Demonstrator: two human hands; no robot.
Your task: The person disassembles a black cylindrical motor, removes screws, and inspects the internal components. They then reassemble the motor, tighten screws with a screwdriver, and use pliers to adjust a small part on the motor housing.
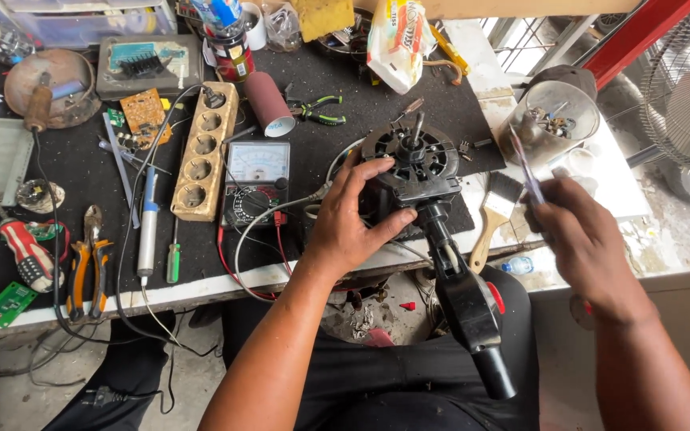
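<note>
A black fan motor (415, 160) with a short shaft on top rests at the front edge of the workbench (201, 283), and its black neck (473, 307) slopes down toward my lap. My left hand (353, 219) grips the motor's left side, fingers spread over the housing. My right hand (580, 239) is raised to the right of the motor, pinching a thin, light-coloured, blade-like tool (525, 168) that points upward. What kind of tool it is I cannot make out.
On the black mat lie an analog multimeter (255, 182), a beige socket strip (204, 152), a soldering iron (147, 227), pliers (88, 259), a small green screwdriver (173, 262) and a paintbrush (493, 215). A clear container of small parts (551, 121) stands at right, a fan grille (688, 88) beyond it.
</note>
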